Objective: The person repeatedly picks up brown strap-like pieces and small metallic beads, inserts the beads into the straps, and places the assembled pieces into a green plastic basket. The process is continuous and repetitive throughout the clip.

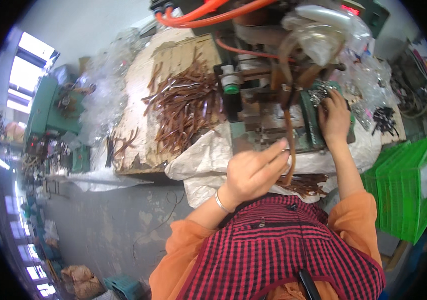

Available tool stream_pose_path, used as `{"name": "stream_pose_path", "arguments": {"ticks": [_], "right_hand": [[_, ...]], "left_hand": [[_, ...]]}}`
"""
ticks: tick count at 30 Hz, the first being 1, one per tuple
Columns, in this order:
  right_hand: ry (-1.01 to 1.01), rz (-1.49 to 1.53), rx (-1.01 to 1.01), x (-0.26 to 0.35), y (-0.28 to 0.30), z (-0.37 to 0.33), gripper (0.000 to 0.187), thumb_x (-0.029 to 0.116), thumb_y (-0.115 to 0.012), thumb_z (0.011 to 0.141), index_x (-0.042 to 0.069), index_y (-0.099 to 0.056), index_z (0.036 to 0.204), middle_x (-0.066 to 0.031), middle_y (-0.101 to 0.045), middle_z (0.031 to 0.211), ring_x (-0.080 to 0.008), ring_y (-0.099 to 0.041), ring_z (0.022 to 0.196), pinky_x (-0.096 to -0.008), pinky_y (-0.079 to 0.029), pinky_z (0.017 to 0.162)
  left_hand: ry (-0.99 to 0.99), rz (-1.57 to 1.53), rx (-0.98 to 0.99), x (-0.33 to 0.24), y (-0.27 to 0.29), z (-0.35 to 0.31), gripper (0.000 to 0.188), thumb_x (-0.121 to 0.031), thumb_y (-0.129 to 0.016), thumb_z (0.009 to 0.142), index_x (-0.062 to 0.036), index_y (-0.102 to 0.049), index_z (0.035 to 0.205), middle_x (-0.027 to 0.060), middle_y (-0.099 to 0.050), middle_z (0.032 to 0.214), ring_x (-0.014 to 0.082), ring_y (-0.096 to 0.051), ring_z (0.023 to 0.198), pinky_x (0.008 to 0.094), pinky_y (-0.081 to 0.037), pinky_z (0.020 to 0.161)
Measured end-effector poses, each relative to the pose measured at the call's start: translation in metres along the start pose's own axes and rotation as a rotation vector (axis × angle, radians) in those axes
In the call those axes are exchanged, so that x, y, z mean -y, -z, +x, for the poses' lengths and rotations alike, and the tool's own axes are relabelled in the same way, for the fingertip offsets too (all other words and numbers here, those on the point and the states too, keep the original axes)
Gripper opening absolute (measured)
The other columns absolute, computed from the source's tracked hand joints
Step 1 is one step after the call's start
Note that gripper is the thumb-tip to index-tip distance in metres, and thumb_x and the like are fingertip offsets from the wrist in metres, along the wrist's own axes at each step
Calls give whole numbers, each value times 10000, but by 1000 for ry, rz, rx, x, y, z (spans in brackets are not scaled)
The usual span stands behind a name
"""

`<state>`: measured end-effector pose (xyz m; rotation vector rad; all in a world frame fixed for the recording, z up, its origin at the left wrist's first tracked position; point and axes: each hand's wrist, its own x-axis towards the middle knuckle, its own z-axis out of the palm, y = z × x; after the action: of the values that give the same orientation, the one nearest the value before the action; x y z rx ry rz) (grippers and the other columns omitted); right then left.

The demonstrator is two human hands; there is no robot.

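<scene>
Left hand (253, 172) curled by brown strip (288, 122), right hand (336, 120) at metal pieces (318, 95), tray's (307, 117) far edge — I can't tell fingers' grip.

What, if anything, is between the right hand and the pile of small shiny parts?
Nothing visible: the right hand has its fingertips right at the pile of small shiny parts. The long brown strip is off to the hand's left, outside that gap.
</scene>
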<state>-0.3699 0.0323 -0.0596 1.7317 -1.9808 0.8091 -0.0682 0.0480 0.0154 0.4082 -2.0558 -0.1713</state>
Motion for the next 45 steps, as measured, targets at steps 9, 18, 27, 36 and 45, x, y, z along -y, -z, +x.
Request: {"name": "stream_pose_path", "arguments": {"ticks": [9,18,27,36,45], "right_hand": [[-304,230,-68,-13,14,-9,141,143,-683,908,42,-721,999,-144,-727,970,-306,-690,876,-385,-530,785],[-379,357,-111,7,21,-14,163,138,-692,934,21,-721,1045,-161,-723,934,-297,-691,818,-373,-534,771],[-605,785,-93,17,68,-41,148,39,-688,941,8,-736,1077,-61,-745,1008,-137,-672,938,-273,-517,873],[-404,1260,-33,117,50,28,288,5,-693,904,-28,-631,1183,-105,-739,1044,-141,-694,953,-273,-533,860],[-544,1415,76,127,62,33,432,1,-678,907,-51,-543,1314,-105,-740,1053,-127,-677,961,-263,-515,902]], "left_hand": [[435,496,-199,65,99,-9,142,-4,-750,840,-37,-739,977,108,-748,979,256,-673,855,357,-531,756],[890,1077,391,201,30,-49,280,-314,-814,746,-69,-788,876,95,-687,1031,313,-616,1048,444,-501,868],[1140,495,118,119,72,-31,152,-169,-750,872,-39,-765,949,126,-731,917,258,-701,835,358,-535,744],[954,-47,-325,114,25,-49,153,-86,-669,1006,53,-682,1069,26,-688,925,93,-586,832,242,-489,776],[394,-201,-536,50,18,19,108,50,-692,937,35,-690,1044,107,-723,946,184,-687,864,285,-553,788]]}}
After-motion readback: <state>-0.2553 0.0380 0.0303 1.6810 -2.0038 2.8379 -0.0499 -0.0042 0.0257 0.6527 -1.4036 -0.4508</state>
